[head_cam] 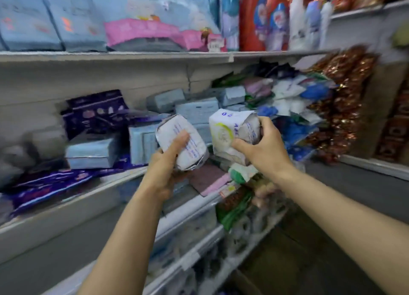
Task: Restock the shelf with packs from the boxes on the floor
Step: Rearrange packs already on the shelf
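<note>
Left hand (170,162) fingers clamped on one white pack (183,144), right hand (263,146) fingers clamped on another white pack (230,131), both just short of the cluttered shelf (124,179); risk: pushing in topples the loose blue packs (93,151) beyond fingertips.

The pack (182,144) in my left hand (164,164) is white with blue print; the pack (232,135) in my right hand (263,146) is white with a yellow-green ring and blue lettering. On the grey shelf (73,197) lie pale blue packs (90,152) and dark purple packs (95,113).
</note>
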